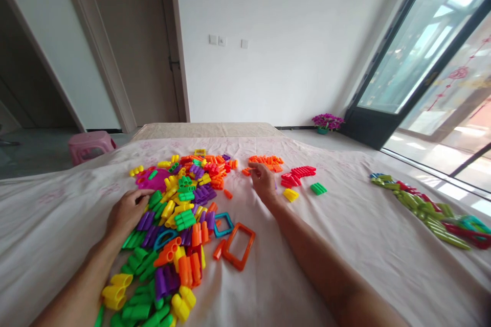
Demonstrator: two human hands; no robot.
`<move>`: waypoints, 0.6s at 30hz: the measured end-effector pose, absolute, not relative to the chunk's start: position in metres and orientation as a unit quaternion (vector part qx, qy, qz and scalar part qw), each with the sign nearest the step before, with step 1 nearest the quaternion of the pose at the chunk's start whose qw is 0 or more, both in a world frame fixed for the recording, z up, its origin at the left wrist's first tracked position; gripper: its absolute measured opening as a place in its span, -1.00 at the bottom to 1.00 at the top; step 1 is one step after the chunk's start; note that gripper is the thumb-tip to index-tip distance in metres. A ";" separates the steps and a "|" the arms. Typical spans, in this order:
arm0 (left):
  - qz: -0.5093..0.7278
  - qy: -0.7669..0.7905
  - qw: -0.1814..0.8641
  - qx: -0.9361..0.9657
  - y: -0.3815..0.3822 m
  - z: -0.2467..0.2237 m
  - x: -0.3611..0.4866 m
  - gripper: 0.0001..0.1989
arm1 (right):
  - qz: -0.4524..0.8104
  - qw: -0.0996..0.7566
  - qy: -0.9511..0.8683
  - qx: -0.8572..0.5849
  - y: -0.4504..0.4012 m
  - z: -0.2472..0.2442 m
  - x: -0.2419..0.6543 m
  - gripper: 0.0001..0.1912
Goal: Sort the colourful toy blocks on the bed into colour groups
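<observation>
My left hand (126, 210) rests at the left edge of a mixed pile of plastic building blocks (184, 196). Its fingers reach over green blocks (156, 199), beside a magenta plastic piece (155, 180); nothing shows in its grasp. Farther right, my right hand (263, 180) is bent with thumb and index finger close together, right at a group of orange blocks (266, 162). Whatever its fingers hold, if anything, is hidden. Red blocks (297, 176), a yellow block (290, 194) and a green block (318, 188) lie to the right of that hand.
An orange rectangular frame (240, 246) and a blue square frame (223, 225) lie beside the pile on the pale cloth (345, 214). More green, red and blue pieces (425, 207) lie far right. Beyond the table are a pink stool (91, 145) and a flowerpot (322, 130).
</observation>
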State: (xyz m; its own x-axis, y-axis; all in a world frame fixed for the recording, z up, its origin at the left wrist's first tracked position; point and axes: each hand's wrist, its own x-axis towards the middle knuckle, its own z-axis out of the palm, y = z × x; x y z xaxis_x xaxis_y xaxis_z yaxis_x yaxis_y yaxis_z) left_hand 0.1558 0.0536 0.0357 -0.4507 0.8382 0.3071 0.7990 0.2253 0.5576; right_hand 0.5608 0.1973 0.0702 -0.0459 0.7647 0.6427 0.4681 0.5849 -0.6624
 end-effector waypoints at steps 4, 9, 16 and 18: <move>0.337 0.778 0.027 0.530 0.053 0.035 0.156 -0.65 | 0.129 0.390 -0.829 -0.378 0.169 0.077 0.547 -0.79; 0.334 0.783 0.032 0.523 0.053 0.035 0.156 -0.64 | 0.076 0.219 -0.915 -0.330 0.144 0.084 0.538 -0.74; 0.339 0.779 0.031 0.526 0.053 0.037 0.157 -0.64 | 0.076 0.175 -0.921 -0.341 0.143 0.082 0.534 -0.76; 0.337 0.781 0.035 0.525 0.053 0.038 0.158 -0.64 | 0.076 0.176 -0.919 -0.346 0.144 0.082 0.535 -0.77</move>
State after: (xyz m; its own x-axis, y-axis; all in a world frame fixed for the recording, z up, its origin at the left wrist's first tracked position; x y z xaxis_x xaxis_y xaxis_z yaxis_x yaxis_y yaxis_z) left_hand 0.1576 0.0526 0.0384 -0.4468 0.8431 0.2992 0.7962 0.2222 0.5628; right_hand 0.5347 0.1439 0.0816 -0.6989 0.6619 0.2711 0.6083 0.7494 -0.2614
